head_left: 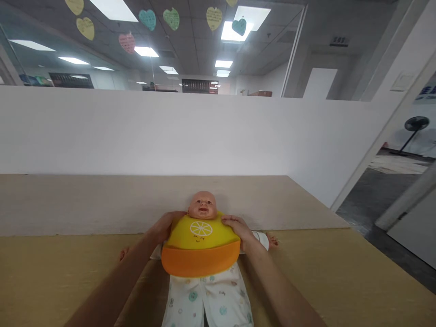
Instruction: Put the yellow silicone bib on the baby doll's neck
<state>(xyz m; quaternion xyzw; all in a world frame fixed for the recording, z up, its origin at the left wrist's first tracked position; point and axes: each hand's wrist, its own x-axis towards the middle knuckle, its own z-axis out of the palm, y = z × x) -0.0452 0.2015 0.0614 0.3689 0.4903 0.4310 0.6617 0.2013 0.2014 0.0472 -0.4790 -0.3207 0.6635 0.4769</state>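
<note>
A baby doll (203,202) lies on its back, head away from me, in white printed clothes (221,295). Over its chest is a yellow silicone bib (180,234) with a lemon-slice face and an orange catch pocket (200,261) along the bottom. My left hand (167,225) is closed at the bib's upper left edge, its fingertips beside the doll's neck and partly hidden. On the other side, my right hand (237,227) holds the bib's upper right edge near the shoulder, fingers curled over it. The doll's arms stretch out sideways beneath my forearms.
The doll lies on a wooden tabletop (323,268) with a paler board section (85,204) behind. A white wall (143,131) with glass above closes off the far side. To the right are a doorway and a black standing fan (416,123).
</note>
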